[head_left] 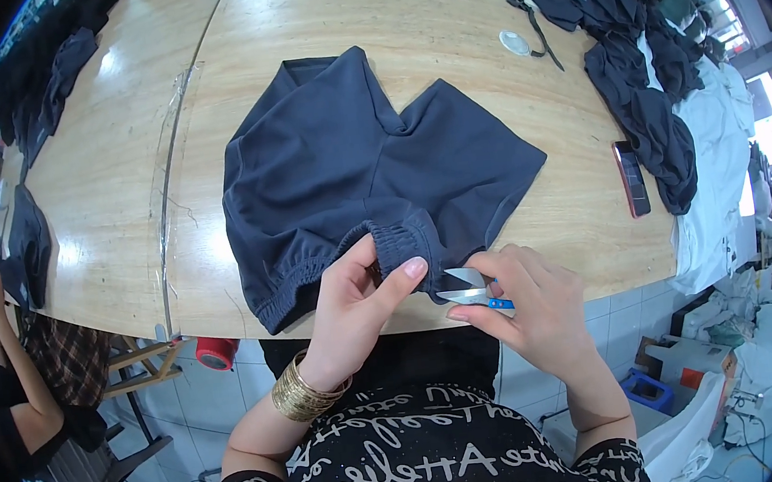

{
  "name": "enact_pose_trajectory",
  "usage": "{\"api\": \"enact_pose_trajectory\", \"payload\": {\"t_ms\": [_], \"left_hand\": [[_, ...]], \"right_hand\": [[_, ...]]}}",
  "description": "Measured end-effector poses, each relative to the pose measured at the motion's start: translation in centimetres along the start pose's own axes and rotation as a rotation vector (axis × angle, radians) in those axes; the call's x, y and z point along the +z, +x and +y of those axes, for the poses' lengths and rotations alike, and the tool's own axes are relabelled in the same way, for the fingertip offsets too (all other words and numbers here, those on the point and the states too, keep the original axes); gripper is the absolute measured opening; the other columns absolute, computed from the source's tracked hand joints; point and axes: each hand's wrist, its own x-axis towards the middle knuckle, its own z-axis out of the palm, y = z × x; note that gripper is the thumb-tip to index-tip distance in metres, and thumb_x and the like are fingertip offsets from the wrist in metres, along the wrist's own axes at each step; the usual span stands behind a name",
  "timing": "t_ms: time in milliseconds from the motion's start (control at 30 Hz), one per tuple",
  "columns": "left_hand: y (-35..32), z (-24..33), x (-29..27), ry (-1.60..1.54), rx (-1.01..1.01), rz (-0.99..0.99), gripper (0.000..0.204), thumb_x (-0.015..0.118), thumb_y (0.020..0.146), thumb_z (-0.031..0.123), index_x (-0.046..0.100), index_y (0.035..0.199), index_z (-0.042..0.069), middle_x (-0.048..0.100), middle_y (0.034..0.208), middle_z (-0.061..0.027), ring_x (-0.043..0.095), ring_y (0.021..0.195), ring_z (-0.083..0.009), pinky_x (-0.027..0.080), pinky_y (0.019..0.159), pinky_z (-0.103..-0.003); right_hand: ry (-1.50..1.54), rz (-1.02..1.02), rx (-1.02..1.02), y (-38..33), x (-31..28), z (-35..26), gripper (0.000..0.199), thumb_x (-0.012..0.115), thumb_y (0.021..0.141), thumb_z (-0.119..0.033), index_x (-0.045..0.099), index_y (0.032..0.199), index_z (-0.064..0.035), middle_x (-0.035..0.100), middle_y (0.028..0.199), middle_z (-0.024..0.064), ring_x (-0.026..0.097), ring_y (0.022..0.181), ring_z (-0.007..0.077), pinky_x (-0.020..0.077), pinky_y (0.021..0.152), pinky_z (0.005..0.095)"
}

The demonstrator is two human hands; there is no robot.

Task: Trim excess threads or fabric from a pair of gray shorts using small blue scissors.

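Observation:
A pair of dark navy shorts (321, 163) lies spread on the wooden table, its legs pointing away from me and its gathered elastic waistband toward me. My left hand (363, 295) pinches a bunched part of the waistband between thumb and fingers, lifting it a little. In my right hand (534, 305) is a pair of small thread snips (472, 296) with blue on the handle. The snips' two blades are apart and point left, their tips at the waistband's edge beside my left thumb. Whether a thread lies between the blades is too small to tell.
Heaps of dark garments (645, 110) lie along the right side, with white cloth (715, 150) beyond. A phone (631, 179) rests near them. A clear-taped seam (165, 198) crosses the table (122, 231). Another person's arm (16, 346) shows at the far left.

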Motion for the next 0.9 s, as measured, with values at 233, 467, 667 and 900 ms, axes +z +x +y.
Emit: {"api": "enact_pose_trajectory", "payload": {"t_ms": [233,467,667,900], "left_hand": [[-0.1,-0.1,0.1,-0.004,-0.008,-0.012,0.02,0.06,0.09,0.012,0.057,0.105,0.0,0.06,0.095,0.0013,0.051,0.085,-0.0029,0.042,0.077,-0.02],[-0.2,-0.1,0.2,-0.003,-0.006,-0.005,0.021,0.059,0.09,0.013,0.057,0.106,0.0,0.06,0.096,0.0005,0.052,0.086,-0.0034,0.043,0.079,-0.02],[-0.1,-0.2,0.1,-0.031,0.0,-0.025,0.022,0.059,0.09,0.012,0.056,0.108,0.0,0.06,0.097,0.0005,0.051,0.088,-0.0035,0.042,0.081,-0.021],[-0.2,-0.2,0.2,-0.028,-0.001,-0.02,0.021,0.058,0.09,0.012,0.056,0.108,0.0,0.06,0.097,0.0007,0.051,0.087,-0.0037,0.042,0.081,-0.021]], "right_hand": [[-0.131,0.099,-0.083,-0.1,0.5,0.1,0.027,0.075,0.069,-0.023,0.06,0.087,-0.0078,0.054,0.066,0.0015,0.051,0.057,0.0167,0.039,0.049,0.0273],[-0.144,0.172,-0.117,0.2,0.9,0.0,0.026,0.077,0.065,-0.019,0.061,0.083,-0.0074,0.053,0.063,0.0012,0.045,0.055,0.0168,0.0359,0.048,0.0279],[-0.143,0.176,-0.13,0.4,1.0,0.0,0.025,0.077,0.065,-0.018,0.061,0.082,-0.0076,0.053,0.062,0.0014,0.045,0.054,0.0165,0.0354,0.047,0.0276],[-0.183,0.128,-0.124,0.2,0.9,0.1,0.023,0.073,0.07,-0.02,0.061,0.086,-0.0092,0.053,0.068,-0.0018,0.048,0.059,0.0137,0.0386,0.048,0.0254]]}}
